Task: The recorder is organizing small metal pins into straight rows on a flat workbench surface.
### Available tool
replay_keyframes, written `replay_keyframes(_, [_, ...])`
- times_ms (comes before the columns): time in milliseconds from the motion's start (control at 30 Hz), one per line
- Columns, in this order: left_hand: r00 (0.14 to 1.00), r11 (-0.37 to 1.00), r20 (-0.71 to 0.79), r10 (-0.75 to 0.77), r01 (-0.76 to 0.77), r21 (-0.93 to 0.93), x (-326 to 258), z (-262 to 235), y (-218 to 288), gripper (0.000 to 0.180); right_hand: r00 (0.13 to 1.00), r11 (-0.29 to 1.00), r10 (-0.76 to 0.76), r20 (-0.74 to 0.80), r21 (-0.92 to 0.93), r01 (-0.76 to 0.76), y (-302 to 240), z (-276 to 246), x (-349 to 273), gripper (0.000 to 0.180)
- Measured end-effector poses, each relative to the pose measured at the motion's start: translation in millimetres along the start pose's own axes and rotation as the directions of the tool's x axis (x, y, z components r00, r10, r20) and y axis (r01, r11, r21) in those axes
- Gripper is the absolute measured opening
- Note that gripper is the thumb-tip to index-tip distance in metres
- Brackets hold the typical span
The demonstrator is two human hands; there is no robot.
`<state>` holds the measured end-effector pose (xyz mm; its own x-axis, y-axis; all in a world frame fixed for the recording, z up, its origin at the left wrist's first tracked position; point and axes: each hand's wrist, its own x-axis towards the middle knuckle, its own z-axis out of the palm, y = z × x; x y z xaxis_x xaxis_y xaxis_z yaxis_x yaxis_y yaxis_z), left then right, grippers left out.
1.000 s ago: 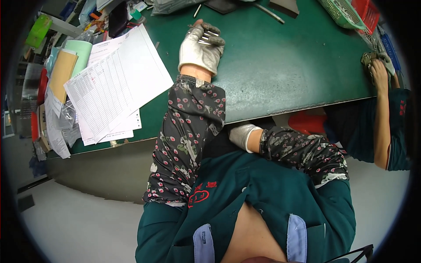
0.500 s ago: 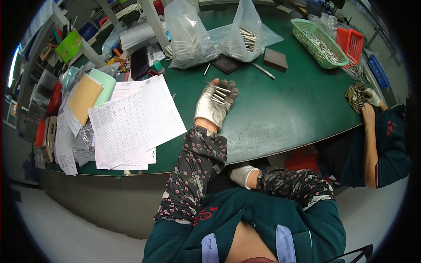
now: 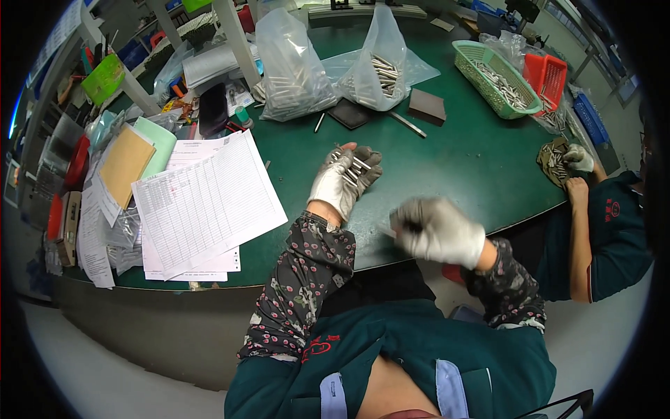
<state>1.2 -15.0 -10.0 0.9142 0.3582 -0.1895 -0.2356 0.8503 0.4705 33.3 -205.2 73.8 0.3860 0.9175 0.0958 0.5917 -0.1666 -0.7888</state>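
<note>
My left hand (image 3: 345, 183), in a white and grey work glove, rests palm up over the green table. Its fingers curl around several short, shiny metal pins (image 3: 357, 170). To its right, above the table's near edge, my right hand (image 3: 440, 230) is gloved too and blurred by motion. Its fingers look bent together, and a pale smeared streak shows at their tips; what it is cannot be made out. Beyond my hands stand two clear plastic bags of metal pins, a left bag (image 3: 289, 70) and a right bag (image 3: 380, 70). A single pin (image 3: 319, 123) lies before them.
Printed sheets (image 3: 213, 202) cover the left of the table (image 3: 481, 178). A dark flat pad (image 3: 349, 114), a metal bar (image 3: 407, 125) and a brown block (image 3: 427, 107) lie near the bags. Right: a green basket (image 3: 481, 87), a red basket (image 3: 544, 77), a co-worker's gloved hand (image 3: 578, 158) at a pin-filled bag.
My right hand has come up from my lap to above the table's near edge, right of my left hand. The left still holds the pins. The whole view has shifted slightly.
</note>
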Motion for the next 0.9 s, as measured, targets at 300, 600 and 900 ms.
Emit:
replay_keyframes(300, [0.991, 0.989, 0.015, -0.130, 0.130, -0.069, -3.8, 8.1, -0.4, 0.029, 0.944, 0.958, 0.215, -0.249, 0.241, -0.155, 46.1, -14.4, 77.0, 0.025])
replay_keyframes(600, [0.997, 0.997, -0.027, -0.078, 0.078, -0.024, -4.0, 8.4, -5.3, 0.019, 0.805, 0.959, -0.098, -0.586, 0.161, 0.234, 57.9, 18.1, 77.4, 0.012])
replay_keyframes(900, [0.994, 0.991, -0.078, -0.080, 0.071, -0.113, -1.4, 4.1, -7.0, 0.026, 0.801, 0.989, 0.000, -0.599, 0.118, 0.089, 49.3, 9.4, 72.4, 0.010])
